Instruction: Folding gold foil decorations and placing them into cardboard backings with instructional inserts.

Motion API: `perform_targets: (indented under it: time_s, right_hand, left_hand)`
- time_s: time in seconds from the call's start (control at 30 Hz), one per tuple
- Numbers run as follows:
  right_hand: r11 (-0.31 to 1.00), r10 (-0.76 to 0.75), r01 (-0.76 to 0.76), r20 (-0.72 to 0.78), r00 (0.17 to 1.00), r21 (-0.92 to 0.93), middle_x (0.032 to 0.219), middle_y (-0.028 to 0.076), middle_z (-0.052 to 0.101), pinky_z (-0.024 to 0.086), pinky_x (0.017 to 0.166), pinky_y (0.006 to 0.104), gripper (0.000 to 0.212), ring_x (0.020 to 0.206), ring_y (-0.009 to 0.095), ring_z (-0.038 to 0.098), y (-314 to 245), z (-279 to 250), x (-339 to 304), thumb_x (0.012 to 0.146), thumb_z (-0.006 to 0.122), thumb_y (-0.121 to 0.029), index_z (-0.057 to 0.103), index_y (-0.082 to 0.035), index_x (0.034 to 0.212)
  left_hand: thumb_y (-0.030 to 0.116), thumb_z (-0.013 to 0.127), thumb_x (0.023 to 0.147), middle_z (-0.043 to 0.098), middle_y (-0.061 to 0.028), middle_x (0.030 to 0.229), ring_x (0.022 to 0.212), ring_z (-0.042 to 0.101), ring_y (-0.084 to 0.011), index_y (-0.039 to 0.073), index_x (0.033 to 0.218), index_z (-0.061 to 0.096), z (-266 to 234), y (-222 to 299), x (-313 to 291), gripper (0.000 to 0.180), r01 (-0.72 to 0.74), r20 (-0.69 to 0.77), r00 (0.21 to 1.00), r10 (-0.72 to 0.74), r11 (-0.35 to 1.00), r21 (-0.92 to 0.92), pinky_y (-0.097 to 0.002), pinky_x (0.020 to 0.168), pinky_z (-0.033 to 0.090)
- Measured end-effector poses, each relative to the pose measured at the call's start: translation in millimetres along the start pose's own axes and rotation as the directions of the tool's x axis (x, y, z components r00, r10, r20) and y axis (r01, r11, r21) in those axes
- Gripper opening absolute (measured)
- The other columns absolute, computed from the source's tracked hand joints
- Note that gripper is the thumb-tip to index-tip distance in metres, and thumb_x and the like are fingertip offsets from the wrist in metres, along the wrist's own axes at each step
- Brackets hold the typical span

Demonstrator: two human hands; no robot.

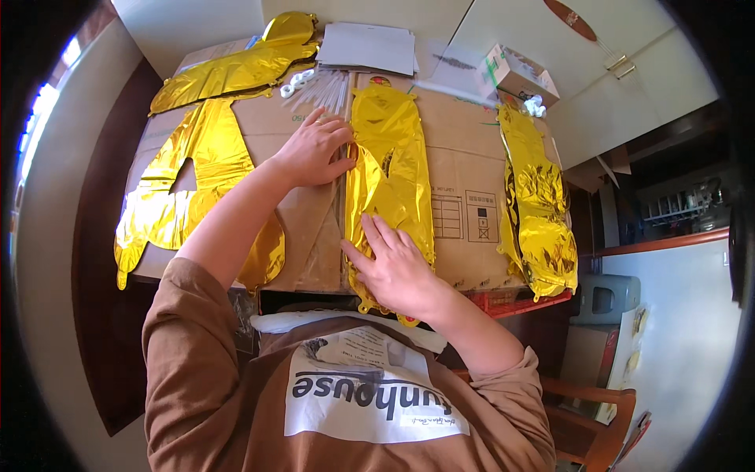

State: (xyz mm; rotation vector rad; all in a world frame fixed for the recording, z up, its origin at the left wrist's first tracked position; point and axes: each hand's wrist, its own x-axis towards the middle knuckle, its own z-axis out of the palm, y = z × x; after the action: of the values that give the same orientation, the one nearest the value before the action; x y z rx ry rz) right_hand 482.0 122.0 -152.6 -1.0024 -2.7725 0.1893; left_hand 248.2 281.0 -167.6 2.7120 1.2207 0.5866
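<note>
A flat gold foil balloon [393, 157] lies lengthwise on the cardboard in front of me. My left hand [317, 149] is at its upper left edge, with thumb and bent fingers closed on the foil there. Lower down, my right hand [393, 271] rests on the same balloon, palm down with fingers stretched out. To the left lies an A-shaped gold foil balloon [216, 145], partly behind my left forearm. Another gold foil balloon [236, 72] stretches across the far left. A folded, crinkled gold foil balloon [539, 212] lies at the right.
Flattened cardboard [464, 157] covers the table. Thin clear straws [324, 90], white rolls [297, 81] and a stack of white sheets [366, 49] lie at the far side. An open small box [519, 75] stands far right, beside crumpled white tissue [535, 106]. A wooden chair [590, 425] is at lower right.
</note>
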Motion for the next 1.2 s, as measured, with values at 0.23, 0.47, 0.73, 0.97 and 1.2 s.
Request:
perform_targets:
  time_s: [0.23,0.47,0.73,0.97,1.2]
  right_hand:
    - [0.999,-0.008,0.005,0.062,0.998,0.049,0.136,0.029,0.046,0.043,0.098,0.051,0.057,0.128,0.044,0.046,1.6,-13.7,5.3,0.083,0.072,-0.026,0.056,-0.011,0.136]
    - [0.948,-0.061,-0.039,0.3,0.952,0.317,0.132,0.022,0.053,0.039,0.109,0.0473,0.059,0.127,0.037,0.048,26.6,-46.9,21.8,0.093,0.066,-0.033,0.048,-0.012,0.145]
    - [0.961,0.254,-0.206,-0.289,0.923,0.185,0.125,0.018,0.067,0.054,0.093,0.0372,0.048,0.107,0.03,0.068,202.3,-82.0,186.3,0.091,0.07,-0.029,0.06,-0.002,0.129]
    - [0.906,0.256,-0.243,-0.009,0.967,-0.347,0.115,0.017,0.068,0.054,0.091,0.0452,0.021,0.106,0.034,0.067,269.2,-15.4,262.8,0.095,0.055,-0.018,0.064,-0.003,0.109]
    - [0.846,0.135,-0.278,-0.322,0.937,-0.455,0.082,0.01,0.071,0.056,0.069,0.046,0.016,0.079,0.034,0.07,267.7,-40.2,229.7,0.091,0.051,-0.013,0.066,-0.01,0.095]
  left_hand:
    - [0.034,0.071,0.084,0.053,-0.0171,0.138,0.137,0.044,-0.0356,0.005,0.125,0.058,1.1,44.7,-2.9,0.051,0.073,-0.285,0.957,-0.055,0.996,0.053,-0.0564,0.118,0.025]
    - [0.04,0.06,0.092,0.041,-0.0206,0.151,0.144,0.035,-0.0387,0.006,0.142,0.048,41.0,65.2,-22.3,0.062,-0.055,-0.033,0.998,0.054,0.998,-0.041,-0.0523,0.12,0.023]
    - [0.034,0.057,0.094,0.039,-0.021,0.153,0.144,0.033,-0.0398,0.007,0.145,0.046,32.2,70.1,-23.7,0.058,-0.021,0.01,1.0,0.021,0.999,-0.046,-0.0528,0.119,0.023]
    - [0.029,0.057,0.095,0.037,-0.0214,0.154,0.144,0.032,-0.0408,0.01,0.148,0.042,24.9,71.7,-20.9,0.059,-0.002,-0.005,1.0,0.001,0.995,-0.104,-0.0536,0.119,0.025]
    - [0.026,0.059,0.094,0.033,-0.0244,0.155,0.145,0.028,-0.0438,0.007,0.148,0.04,20.2,70.1,-20.8,0.06,-0.007,-0.1,0.995,-0.018,0.968,-0.251,-0.053,0.119,0.025]
